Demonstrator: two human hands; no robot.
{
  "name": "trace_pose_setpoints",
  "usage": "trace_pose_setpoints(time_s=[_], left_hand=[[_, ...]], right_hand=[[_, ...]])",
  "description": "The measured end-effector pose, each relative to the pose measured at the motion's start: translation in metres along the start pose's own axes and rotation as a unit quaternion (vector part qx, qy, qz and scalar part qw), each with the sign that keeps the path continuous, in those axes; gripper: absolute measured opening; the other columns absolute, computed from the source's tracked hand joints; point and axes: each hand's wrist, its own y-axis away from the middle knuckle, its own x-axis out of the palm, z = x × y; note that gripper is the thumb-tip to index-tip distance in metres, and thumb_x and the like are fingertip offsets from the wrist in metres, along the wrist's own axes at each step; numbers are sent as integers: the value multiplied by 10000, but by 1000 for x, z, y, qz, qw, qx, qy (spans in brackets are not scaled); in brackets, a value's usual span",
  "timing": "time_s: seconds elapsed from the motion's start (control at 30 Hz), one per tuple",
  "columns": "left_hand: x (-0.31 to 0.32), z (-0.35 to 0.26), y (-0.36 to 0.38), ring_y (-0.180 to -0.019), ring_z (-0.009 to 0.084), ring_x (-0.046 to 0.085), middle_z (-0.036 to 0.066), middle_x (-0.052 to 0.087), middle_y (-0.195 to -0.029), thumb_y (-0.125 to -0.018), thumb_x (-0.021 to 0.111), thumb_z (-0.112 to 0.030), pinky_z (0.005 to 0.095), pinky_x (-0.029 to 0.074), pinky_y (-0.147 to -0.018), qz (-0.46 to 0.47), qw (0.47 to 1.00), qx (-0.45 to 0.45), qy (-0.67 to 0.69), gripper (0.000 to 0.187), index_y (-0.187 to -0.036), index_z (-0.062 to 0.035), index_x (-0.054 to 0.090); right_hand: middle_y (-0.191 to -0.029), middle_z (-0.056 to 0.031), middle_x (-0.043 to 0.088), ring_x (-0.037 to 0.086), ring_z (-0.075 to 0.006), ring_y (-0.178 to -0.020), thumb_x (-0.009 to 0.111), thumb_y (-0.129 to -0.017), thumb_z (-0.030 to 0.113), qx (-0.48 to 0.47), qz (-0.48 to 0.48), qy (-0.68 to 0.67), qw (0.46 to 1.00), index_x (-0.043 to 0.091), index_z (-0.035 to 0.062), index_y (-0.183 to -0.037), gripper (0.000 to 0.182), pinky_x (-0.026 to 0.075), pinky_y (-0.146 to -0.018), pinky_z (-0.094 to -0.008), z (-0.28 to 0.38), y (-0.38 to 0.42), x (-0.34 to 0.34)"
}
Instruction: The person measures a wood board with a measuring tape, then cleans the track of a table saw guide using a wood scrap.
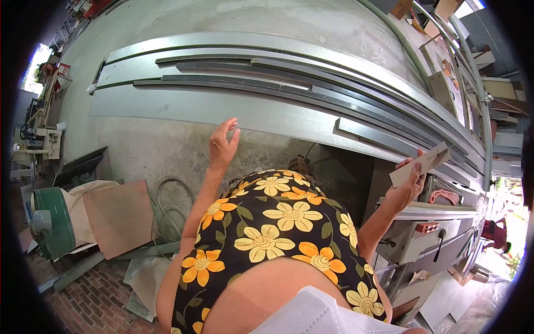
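My right hand (407, 188) grips a flat, pale grey-beige strip (405, 175) at the right, thumb on its upper face. The strip points up and to the right; its far end seems to have a notch or a second piece, which I cannot make out. My left hand (223, 146) is raised near the front edge of a long grey metal table (222, 114), thumb apart from loosely curved fingers, with nothing in it. Several long dark grey bars (233, 83) lie along the table. A shorter metal bar (367, 132) lies nearer the right hand.
Below the right hand, a red-handled tool (443, 196) lies on a side ledge. A green machine (54, 222) and a brown sheet (118, 219) stand at the left. A hose (160, 195) loops on the floor. A person (495, 234) is far off at right.
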Motion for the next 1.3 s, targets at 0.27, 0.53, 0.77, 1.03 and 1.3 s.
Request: trace_pose_setpoints(time_s=[0.27, 0.53, 0.77, 1.03, 1.3], left_hand=[[-5, 4, -1, -917, 269, 665, 115, 697, -978, -853, 646, -86, 378, 513, -812, -17, 1000, -16, 2, 319, -1164, -36, 595], [23, -29, -48, -919, 280, 670, 132, 701, -985, -854, 643, -63, 370, 510, -818, -30, 998, 54, 7, 300, -1152, -39, 618], [59, -29, -113, -975, 312, 622, 112, 677, -1042, -816, 691, -95, 400, 487, -857, 36, 984, 165, -59, 256, -1067, -57, 661], [78, -27, -152, -967, 299, 590, 78, 652, -993, -746, 737, -168, 418, 477, -828, 238, 953, 120, -144, 284, -1013, -91, 677], [78, -9, -176, -932, 324, 573, 119, 622, -926, -760, 748, -225, 420, 458, -816, 340, 927, 119, -105, 245, -949, -80, 692]], right_hand=[[-862, -66, 586, 548, -114, -753, 513, -995, 269, -4, 19, -40, 999, 514, -23, -1275, 404, 457, -684, -241, 6, -16, 33], [-880, -83, 579, 545, -125, -757, 506, -996, 284, -38, 61, -44, 996, 515, -46, -1262, 423, 461, -676, -249, -4, -51, 49], [-874, -91, 587, 549, -123, -771, 514, -994, 280, -39, 75, -58, 995, 525, -48, -1252, 417, 467, -685, -240, -19, -85, 60], [-871, -72, 586, 546, -113, -735, 516, -994, 275, 74, 95, -33, 992, 545, -39, -1233, 396, 462, -668, -244, -51, -87, 68], [-843, -32, 602, 541, -75, -735, 501, -1006, 213, 148, 121, 19, 981, 581, -1, -1224, 317, 452, -662, -214, -64, -42, 81]])
